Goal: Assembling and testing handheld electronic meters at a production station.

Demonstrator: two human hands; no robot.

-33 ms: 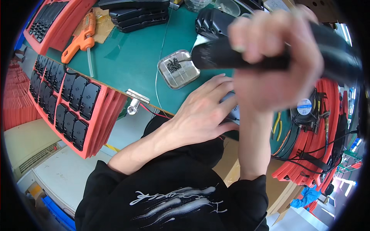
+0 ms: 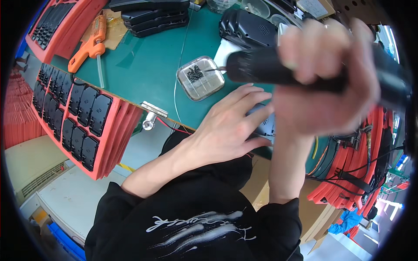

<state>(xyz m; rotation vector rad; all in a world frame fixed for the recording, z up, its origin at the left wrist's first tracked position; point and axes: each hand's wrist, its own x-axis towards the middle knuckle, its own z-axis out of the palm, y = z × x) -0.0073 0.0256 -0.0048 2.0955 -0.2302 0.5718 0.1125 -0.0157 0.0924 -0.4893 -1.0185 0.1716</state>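
Observation:
My right hand (image 2: 328,80), smeared by motion, is wrapped round a black electric screwdriver (image 2: 261,67) held level above the table. Its thin bit points left, with the tip over a small clear square box (image 2: 208,89). Small black screws (image 2: 194,74) lie heaped in that box. My left hand (image 2: 233,122) lies low over a grey-blue piece (image 2: 265,126) at the table's near edge. Thumb and forefinger span this piece, holding it; most of it is hidden under my hands.
Red foam trays (image 2: 124,126) with black casings hang over the table's left edge. An orange glue gun (image 2: 93,48) lies at the far left. Black housings are stacked at the back (image 2: 154,19) and far right (image 2: 250,28). More red foam (image 2: 348,174) and cables lie right.
My right hand and the screwdriver have shifted slightly right, and more of the bit shows over the screw box. My left hand stays in place.

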